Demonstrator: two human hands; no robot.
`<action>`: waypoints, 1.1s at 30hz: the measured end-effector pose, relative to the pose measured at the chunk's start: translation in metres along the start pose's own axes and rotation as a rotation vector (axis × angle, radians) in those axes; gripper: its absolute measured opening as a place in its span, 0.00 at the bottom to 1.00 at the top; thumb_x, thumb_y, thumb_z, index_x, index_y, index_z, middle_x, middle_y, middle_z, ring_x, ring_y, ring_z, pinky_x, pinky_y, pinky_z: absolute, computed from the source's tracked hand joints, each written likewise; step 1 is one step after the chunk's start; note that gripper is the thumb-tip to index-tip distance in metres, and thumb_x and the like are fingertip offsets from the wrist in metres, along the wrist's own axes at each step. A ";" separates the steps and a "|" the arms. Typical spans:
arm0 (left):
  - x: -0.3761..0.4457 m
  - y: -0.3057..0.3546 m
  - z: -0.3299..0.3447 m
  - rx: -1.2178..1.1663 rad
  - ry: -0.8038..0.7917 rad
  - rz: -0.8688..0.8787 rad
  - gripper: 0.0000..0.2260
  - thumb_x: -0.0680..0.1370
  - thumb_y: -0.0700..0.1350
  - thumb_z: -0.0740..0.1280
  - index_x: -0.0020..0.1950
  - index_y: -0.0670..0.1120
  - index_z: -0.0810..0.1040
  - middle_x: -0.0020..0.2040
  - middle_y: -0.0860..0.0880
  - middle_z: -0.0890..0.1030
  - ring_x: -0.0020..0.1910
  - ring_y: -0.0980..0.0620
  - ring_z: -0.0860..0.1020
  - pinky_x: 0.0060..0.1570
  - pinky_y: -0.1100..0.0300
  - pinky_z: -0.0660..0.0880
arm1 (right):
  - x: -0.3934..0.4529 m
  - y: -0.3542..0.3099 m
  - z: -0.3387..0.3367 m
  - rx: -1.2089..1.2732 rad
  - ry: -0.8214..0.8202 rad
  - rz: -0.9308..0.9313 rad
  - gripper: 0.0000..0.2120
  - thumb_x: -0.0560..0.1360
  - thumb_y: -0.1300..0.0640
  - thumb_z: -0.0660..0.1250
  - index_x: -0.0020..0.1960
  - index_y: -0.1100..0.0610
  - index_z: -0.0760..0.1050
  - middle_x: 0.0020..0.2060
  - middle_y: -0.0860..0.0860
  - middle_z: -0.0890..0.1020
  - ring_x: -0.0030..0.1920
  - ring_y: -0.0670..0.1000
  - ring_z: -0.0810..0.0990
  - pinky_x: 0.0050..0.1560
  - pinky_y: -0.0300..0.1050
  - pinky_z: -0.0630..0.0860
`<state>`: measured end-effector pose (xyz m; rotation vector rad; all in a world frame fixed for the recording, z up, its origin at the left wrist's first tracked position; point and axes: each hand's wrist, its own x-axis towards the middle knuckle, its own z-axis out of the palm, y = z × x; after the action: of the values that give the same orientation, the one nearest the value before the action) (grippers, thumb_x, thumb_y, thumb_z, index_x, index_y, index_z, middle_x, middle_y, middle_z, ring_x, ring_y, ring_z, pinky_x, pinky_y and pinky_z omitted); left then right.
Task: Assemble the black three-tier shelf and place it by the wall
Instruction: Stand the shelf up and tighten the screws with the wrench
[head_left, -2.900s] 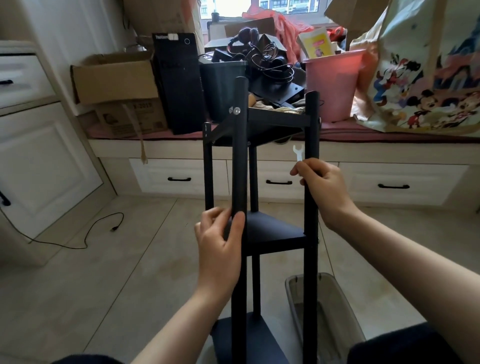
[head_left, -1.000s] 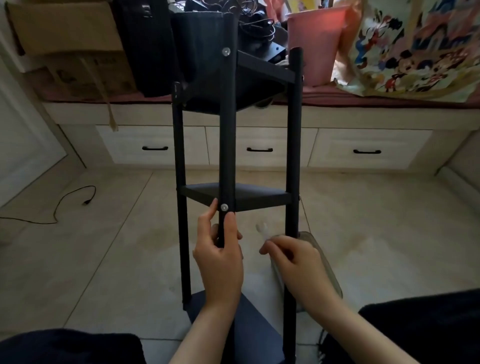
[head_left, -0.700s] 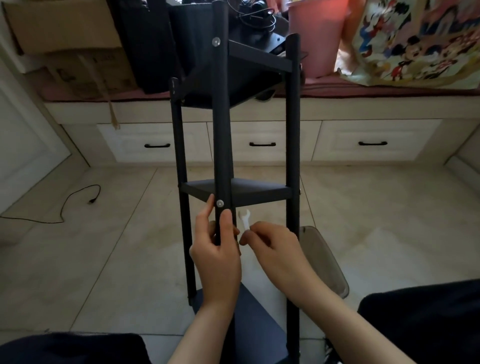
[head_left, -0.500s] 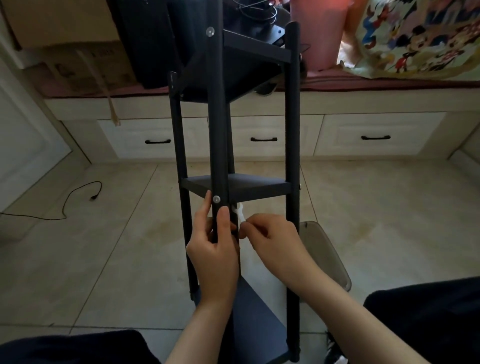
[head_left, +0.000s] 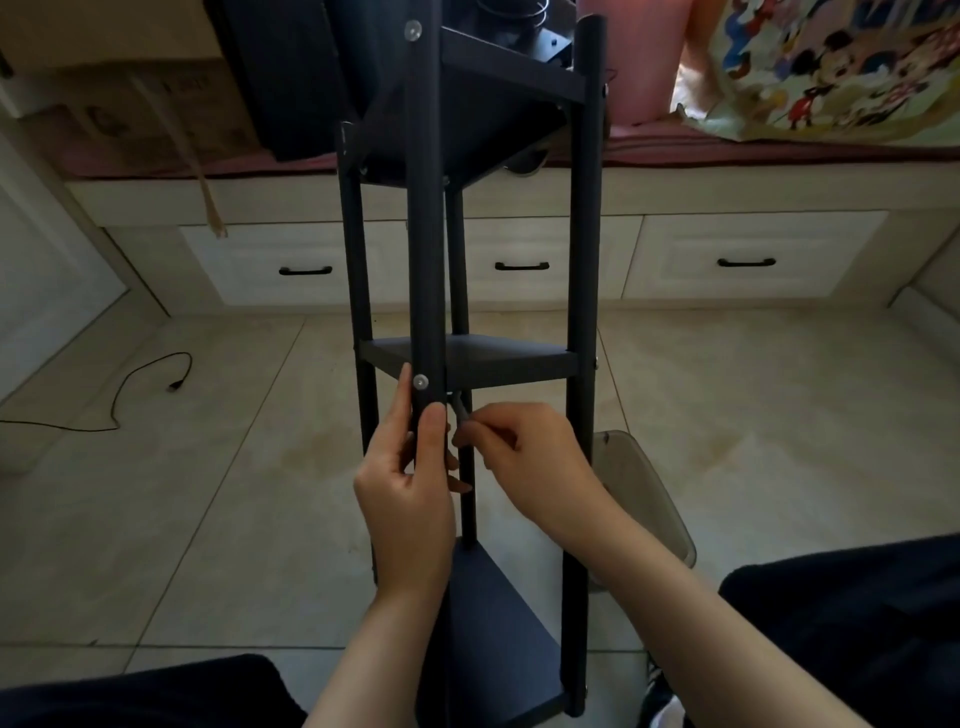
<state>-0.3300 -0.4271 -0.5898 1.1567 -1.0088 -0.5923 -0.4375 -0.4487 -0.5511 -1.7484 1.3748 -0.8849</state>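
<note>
My left hand (head_left: 410, 488) grips the near post (head_left: 427, 249) of the black shelf (head_left: 483, 358), which stands upright on the tiled floor (head_left: 208, 493). My right hand (head_left: 524, 462) pinches a small wrench (head_left: 459, 406) just under the middle tier, beside a screw (head_left: 420, 382).

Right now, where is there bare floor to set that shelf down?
Bare tile lies left of the shelf, between it and the cable, and right of it, beyond the grey tray up to the drawers. The window ledge above the drawers is crowded with boxes and bags.
</note>
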 end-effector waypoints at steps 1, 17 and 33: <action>0.000 -0.001 0.000 0.014 0.000 0.013 0.19 0.81 0.53 0.64 0.72 0.56 0.73 0.39 0.48 0.80 0.33 0.56 0.77 0.30 0.61 0.77 | 0.001 0.000 0.001 -0.008 0.010 -0.009 0.10 0.81 0.57 0.62 0.49 0.55 0.82 0.38 0.45 0.81 0.39 0.41 0.78 0.41 0.27 0.72; 0.006 -0.007 -0.003 0.030 0.025 0.017 0.16 0.83 0.49 0.64 0.70 0.61 0.74 0.38 0.43 0.77 0.32 0.54 0.76 0.29 0.60 0.76 | 0.002 0.008 0.023 0.039 0.235 -0.164 0.08 0.79 0.59 0.66 0.45 0.59 0.83 0.34 0.51 0.82 0.39 0.46 0.79 0.44 0.36 0.75; 0.015 -0.007 -0.015 0.082 0.105 0.053 0.14 0.83 0.48 0.64 0.67 0.61 0.75 0.36 0.56 0.82 0.34 0.56 0.80 0.35 0.64 0.78 | 0.025 0.022 0.074 0.109 0.431 -0.281 0.06 0.77 0.63 0.69 0.48 0.62 0.84 0.37 0.54 0.85 0.37 0.48 0.82 0.41 0.37 0.78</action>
<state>-0.3092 -0.4352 -0.5923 1.2170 -0.9785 -0.4470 -0.3801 -0.4670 -0.6053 -1.7575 1.3252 -1.5336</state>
